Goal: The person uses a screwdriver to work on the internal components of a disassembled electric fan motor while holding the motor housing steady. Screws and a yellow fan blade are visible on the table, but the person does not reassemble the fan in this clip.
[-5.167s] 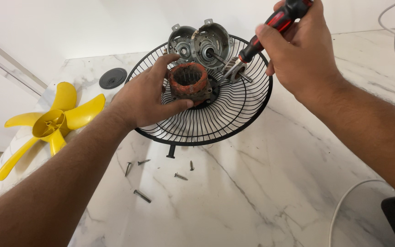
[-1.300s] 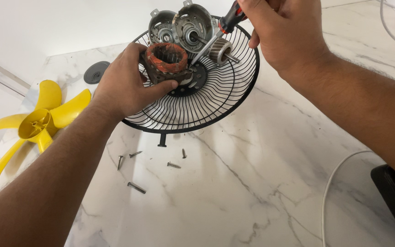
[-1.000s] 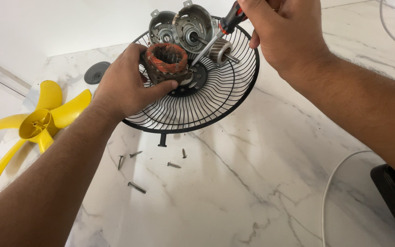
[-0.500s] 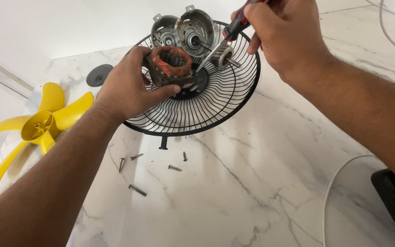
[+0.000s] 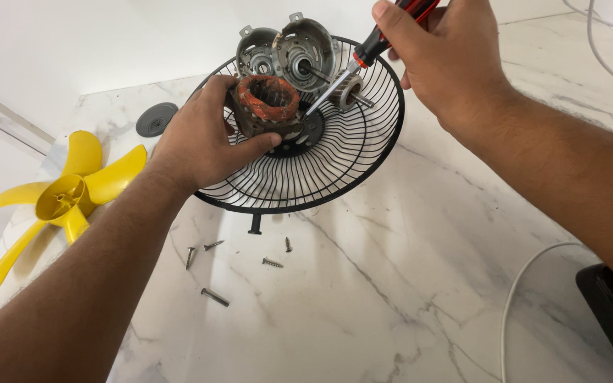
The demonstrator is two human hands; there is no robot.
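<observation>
The fan is well apart already — yellow blade (image 5: 62, 202) off, loose screws (image 5: 239, 259) on the bench (image 5: 391, 284). Left hand (image 5: 200, 142) fingers clamp the copper-wound stator (image 5: 267, 106) over the black grille (image 5: 335, 163); right hand (image 5: 448, 60) grips the screwdriver (image 5: 370, 53) — tip at the stator's base, apparently not yet free.

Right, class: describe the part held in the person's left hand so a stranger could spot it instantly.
Find the black wire fan guard on the marble table. At its centre the left hand grips a motor stator. Unlike the grey metal housings behind it, it is a ring wound in reddish-orange copper.
</observation>
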